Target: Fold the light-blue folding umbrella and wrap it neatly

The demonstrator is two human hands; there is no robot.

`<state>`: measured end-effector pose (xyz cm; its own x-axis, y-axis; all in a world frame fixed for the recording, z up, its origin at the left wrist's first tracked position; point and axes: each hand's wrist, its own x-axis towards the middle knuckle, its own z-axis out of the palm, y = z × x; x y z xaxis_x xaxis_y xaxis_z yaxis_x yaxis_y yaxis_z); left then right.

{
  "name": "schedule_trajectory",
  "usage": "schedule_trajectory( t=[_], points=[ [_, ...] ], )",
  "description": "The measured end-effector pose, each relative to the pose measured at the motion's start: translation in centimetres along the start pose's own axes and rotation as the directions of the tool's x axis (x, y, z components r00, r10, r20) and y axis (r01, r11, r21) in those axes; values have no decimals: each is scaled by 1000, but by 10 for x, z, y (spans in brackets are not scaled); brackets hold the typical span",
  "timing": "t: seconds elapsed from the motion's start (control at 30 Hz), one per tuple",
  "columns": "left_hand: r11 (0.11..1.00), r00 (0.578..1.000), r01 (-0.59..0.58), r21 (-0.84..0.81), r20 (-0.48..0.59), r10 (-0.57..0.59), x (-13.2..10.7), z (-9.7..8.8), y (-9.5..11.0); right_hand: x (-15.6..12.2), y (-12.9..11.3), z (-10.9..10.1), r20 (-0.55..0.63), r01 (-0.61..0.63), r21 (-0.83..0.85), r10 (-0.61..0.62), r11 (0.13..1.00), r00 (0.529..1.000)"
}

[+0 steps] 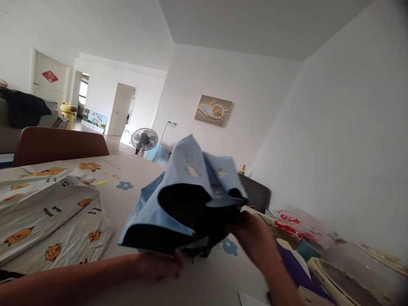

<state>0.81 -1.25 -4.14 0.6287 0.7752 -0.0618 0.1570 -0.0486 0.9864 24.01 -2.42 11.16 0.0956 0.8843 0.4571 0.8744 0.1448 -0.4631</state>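
A light-blue umbrella [188,159] with a black inner side is held up above the table, its panels loose and folded over in curls. My right hand [255,238] grips its black part at the right, fingers partly hidden behind the fabric. Below the lower edge, my left hand [159,264] is closed against the dark fabric, with the thumb raised; motion blurs it somewhat. To the left, a white cloth [73,208] printed with yellow ducks lies crumpled on the table [127,204]. The umbrella's shaft and handle cannot be made out.
At the right lie a plastic bag with red print [293,221], a purple item [296,272] and clear-lidded containers [341,276]. A brown chair [63,144] stands beyond the table, a dark chair [255,193] behind the umbrella. A fan [144,139] stands farther back.
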Motion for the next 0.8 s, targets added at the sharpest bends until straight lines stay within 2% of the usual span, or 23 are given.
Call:
schedule_trajectory(
  t=[0.1,0.17,0.2,0.3,0.43,0.5,0.6,0.7,0.77,0.8],
  points=[
    [999,987,26,-23,157,-22,-4,6,16,-1,-3,66,167,-151,173,122,973,978],
    [998,987,38,-41,157,-31,-5,5,21,-7,-1,104,320,-284,286,189,915,929],
    [999,990,36,-41,135,-30,-5,4,22,-11,1,118,407,-354,326,207,877,889],
    [1000,1000,-15,9,19,15,-1,-1,16,-22,8,138,552,-548,439,268,712,789],
    [965,974,-138,224,-145,173,5,-4,4,-28,3,139,700,-712,496,256,497,667],
    [897,923,-189,400,-239,301,5,-7,3,-32,-7,140,736,-742,523,218,420,641],
    [772,789,-180,610,-379,484,0,-16,10,-41,-22,143,783,-774,555,123,305,610],
    [633,643,-141,761,-416,643,-3,-30,21,-49,-30,147,838,-820,529,18,218,545],
    [564,572,-68,823,-431,698,-1,-38,25,-51,-30,149,850,-833,522,-25,182,527],
    [542,550,-17,840,-445,707,0,-42,25,-51,-29,150,851,-836,523,-38,169,525]
  ],
)
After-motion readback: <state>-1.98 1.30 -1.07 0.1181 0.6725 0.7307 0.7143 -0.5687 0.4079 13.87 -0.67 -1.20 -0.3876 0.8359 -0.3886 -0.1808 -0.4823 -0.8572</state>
